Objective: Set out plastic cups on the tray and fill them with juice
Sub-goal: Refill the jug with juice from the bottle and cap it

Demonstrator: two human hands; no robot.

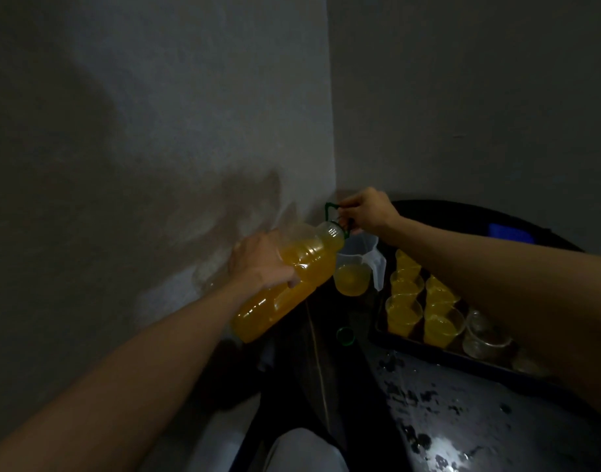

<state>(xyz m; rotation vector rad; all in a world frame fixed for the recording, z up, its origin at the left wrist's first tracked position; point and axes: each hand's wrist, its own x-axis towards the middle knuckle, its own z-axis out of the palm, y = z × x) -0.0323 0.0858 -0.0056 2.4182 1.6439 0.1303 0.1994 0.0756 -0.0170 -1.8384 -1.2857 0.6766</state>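
Nearest the camera, a dark, speckled table (pixel 445 420) is seen, with a loose green cap (pixel 345 336) lying on it just left of the tray (pixel 428 349). On the tray, several plastic cups (pixel 403 313) are set in close rows and are already filled with juice. At least one empty clear cup (pixel 484 335) is left at the near right end, partly hidden by the right forearm.

Beyond the cap, a large juice bottle (pixel 312 264) is held tilted above the table, its open mouth directed down into a clear jug (pixel 377 264) that holds a little juice. The bottle's body is clasped from above by the left hand (pixel 261 264), fingers curled round it. The green carrying loop (pixel 329 209) at the neck is gripped by the right hand (pixel 367 211), just above the jug. Both hands are thus kept on the bottle, well apart from the cups.

The bottle is judged heavy, being mostly full, and its thin plastic wall is likely to give under a squeeze. A hold on both body and neck loop is therefore advised. The cups are judged light, thin and easily tipped or crushed, so they are best taken low on the wall, or left standing and filled in place.
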